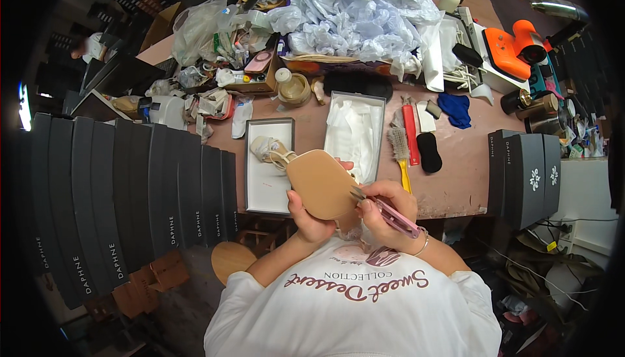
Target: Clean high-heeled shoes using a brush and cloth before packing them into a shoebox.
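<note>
Held up over the table's front edge is a shoe, its tan sole (322, 184) facing me. My left hand (309, 220) grips it, thumb along the near left edge and fingertips showing behind the far side. My right hand (389, 210) is closed round a pink-handled tool (397, 219); its two pointed metal tips are at the sole's right edge. Whether it is snips or tweezers I cannot tell. Beyond the sole, pale straps and a wrapped, light part (265, 149) show over an open shoebox (268, 188); I cannot tell whether they belong to the same shoe.
A second open box (374, 119) holds white tissue. To its right lie a yellow-handled brush (399, 145), a red strip (411, 132), a black pad (429, 152) and blue cloth (454, 109). Dark shoeboxes stand at left (163, 194) and right (521, 168). Crumpled plastic (358, 22) fills the back.
</note>
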`<state>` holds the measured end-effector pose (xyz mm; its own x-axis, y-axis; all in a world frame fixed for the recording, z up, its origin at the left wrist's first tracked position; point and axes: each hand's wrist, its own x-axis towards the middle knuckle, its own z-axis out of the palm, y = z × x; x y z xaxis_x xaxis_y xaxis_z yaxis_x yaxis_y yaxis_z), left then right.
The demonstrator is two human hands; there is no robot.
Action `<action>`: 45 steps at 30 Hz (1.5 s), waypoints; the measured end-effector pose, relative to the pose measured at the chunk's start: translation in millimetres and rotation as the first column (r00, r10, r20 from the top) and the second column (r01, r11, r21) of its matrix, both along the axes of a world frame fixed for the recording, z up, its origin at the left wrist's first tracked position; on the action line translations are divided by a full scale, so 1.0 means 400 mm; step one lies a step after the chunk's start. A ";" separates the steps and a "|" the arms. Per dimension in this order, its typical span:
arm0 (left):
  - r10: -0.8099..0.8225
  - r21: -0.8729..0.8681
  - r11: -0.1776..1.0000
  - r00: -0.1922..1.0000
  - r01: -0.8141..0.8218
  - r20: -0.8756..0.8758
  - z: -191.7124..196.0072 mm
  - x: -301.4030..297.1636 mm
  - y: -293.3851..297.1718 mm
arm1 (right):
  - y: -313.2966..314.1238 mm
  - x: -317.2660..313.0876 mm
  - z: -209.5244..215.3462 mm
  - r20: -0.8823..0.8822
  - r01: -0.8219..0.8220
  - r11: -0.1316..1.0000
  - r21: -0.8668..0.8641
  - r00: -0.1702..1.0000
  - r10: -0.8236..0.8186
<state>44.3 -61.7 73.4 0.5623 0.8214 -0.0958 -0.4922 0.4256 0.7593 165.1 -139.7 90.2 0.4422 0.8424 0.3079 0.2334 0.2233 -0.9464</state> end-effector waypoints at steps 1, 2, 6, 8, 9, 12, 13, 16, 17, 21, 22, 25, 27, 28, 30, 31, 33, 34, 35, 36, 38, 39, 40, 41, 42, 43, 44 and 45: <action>0.006 0.006 1.000 1.000 -0.006 0.001 0.000 0.001 -0.001 | 0.003 0.001 0.005 0.015 -0.006 1.000 0.003 1.000 0.006; 0.012 0.013 1.000 1.000 -0.012 0.003 0.001 0.002 -0.002 | 0.005 0.001 0.008 0.031 -0.002 1.000 0.011 1.000 0.002; 0.001 0.039 0.999 1.000 -0.001 0.004 -0.001 -0.001 -0.002 | 0.014 0.005 0.026 0.125 -0.005 0.999 0.040 0.992 0.000; 0.008 0.044 0.999 1.000 -0.008 0.001 0.001 0.000 -0.003 | 0.017 0.007 0.033 0.159 -0.014 0.999 0.042 0.987 0.007; 0.008 0.048 0.999 1.000 -0.007 -0.004 0.002 -0.001 -0.003 | 0.018 0.007 0.034 0.162 -0.019 0.999 0.038 0.987 0.013; 0.009 0.056 0.998 1.000 -0.008 -0.023 0.004 -0.002 -0.005 | 0.018 0.009 0.041 0.162 -0.032 0.999 0.024 0.986 0.027; 0.012 0.059 0.998 1.000 -0.010 -0.029 0.005 -0.001 -0.005 | 0.018 0.009 0.042 0.160 -0.036 0.999 0.019 0.987 0.032; 0.019 0.053 0.998 0.999 -0.017 -0.037 0.005 -0.001 -0.006 | 0.019 0.006 0.037 0.185 -0.003 1.000 0.023 0.983 -0.001; 0.022 0.049 0.999 0.999 -0.020 -0.038 0.005 -0.001 -0.006 | 0.019 0.006 0.037 0.193 0.001 0.999 0.032 0.981 -0.008; 0.009 0.043 0.999 1.000 -0.007 -0.030 0.007 0.000 -0.004 | 0.016 0.002 0.031 0.202 0.012 0.996 0.089 0.979 -0.030; 0.007 0.045 0.999 0.999 -0.006 -0.032 0.007 -0.001 -0.003 | 0.016 0.001 0.029 0.199 0.009 0.994 0.110 0.979 -0.031; 0.014 0.067 0.998 0.999 -0.011 -0.045 0.007 0.000 -0.003 | 0.015 0.002 0.040 0.158 -0.028 0.999 0.016 0.987 0.025; 0.019 0.071 0.997 0.998 -0.015 -0.053 0.008 0.002 -0.003 | 0.022 0.005 0.041 0.200 -0.025 0.998 0.050 0.980 0.014; 0.019 0.064 0.998 0.998 -0.015 -0.056 0.010 0.002 -0.003 | 0.024 0.005 0.040 0.221 -0.023 0.998 0.066 0.975 0.008; 0.022 0.050 0.999 0.998 -0.019 -0.056 0.009 0.002 -0.003 | 0.021 0.005 0.036 0.205 -0.007 0.999 0.038 0.979 -0.001; 0.026 0.044 0.999 0.998 -0.023 -0.052 0.007 0.002 -0.002 | 0.020 0.005 0.035 0.198 0.000 1.000 0.026 0.980 -0.005; 0.023 0.046 0.999 0.999 -0.021 -0.048 0.007 0.001 -0.002 | 0.020 0.006 0.038 0.190 -0.017 0.999 0.050 0.982 0.007; 0.017 0.054 0.998 0.999 -0.014 -0.047 0.007 0.001 -0.002 | 0.020 0.007 0.040 0.187 -0.027 0.998 0.062 0.982 0.015; 0.011 0.062 0.998 0.999 -0.008 -0.045 0.007 0.001 -0.002 | 0.022 0.007 0.042 0.196 -0.033 0.997 0.074 0.980 0.018; 0.017 0.062 0.998 0.999 -0.013 -0.049 0.007 0.001 -0.002 | 0.026 0.009 0.044 0.204 -0.040 0.996 0.086 0.979 0.021; 0.023 0.059 0.998 0.998 -0.020 -0.056 0.008 0.005 -0.004 | 0.026 0.010 0.043 0.202 -0.028 0.997 0.074 0.979 0.013; 0.029 0.048 0.999 0.998 -0.026 -0.056 0.007 0.006 -0.004 | 0.024 0.010 0.036 0.190 -0.013 0.999 0.051 0.982 0.003; 0.033 0.037 0.999 0.998 -0.031 -0.056 0.007 0.006 -0.003 | 0.022 0.009 0.029 0.178 0.002 1.000 0.030 0.984 -0.007; 0.039 0.027 0.999 0.998 -0.038 -0.056 0.006 0.007 -0.001 | 0.017 0.005 0.021 0.117 0.014 1.000 0.023 0.993 -0.016; 0.033 0.004 0.999 0.999 -0.033 -0.028 0.008 0.009 0.001 | 0.008 0.001 0.011 0.055 0.024 1.000 0.016 0.998 -0.025; 0.030 -0.017 0.999 1.000 -0.030 0.002 0.011 0.011 0.006 | 0.005 0.001 0.004 -0.004 0.031 0.999 0.010 1.000 -0.031; 0.028 -0.037 0.999 0.999 -0.027 0.033 0.012 0.013 0.010 | 0.005 0.007 0.001 -0.096 0.062 0.997 -0.046 0.993 -0.066; 0.014 -0.094 0.995 0.999 -0.009 0.051 0.006 0.009 0.014 | 0.004 0.018 -0.001 -0.184 0.086 0.991 -0.106 0.977 -0.105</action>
<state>47.8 -55.9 75.7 0.5590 0.8166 -0.1441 -0.5350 0.4880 0.6897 172.2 -138.2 89.8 0.5641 0.8153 0.1304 0.0644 0.1140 -0.9914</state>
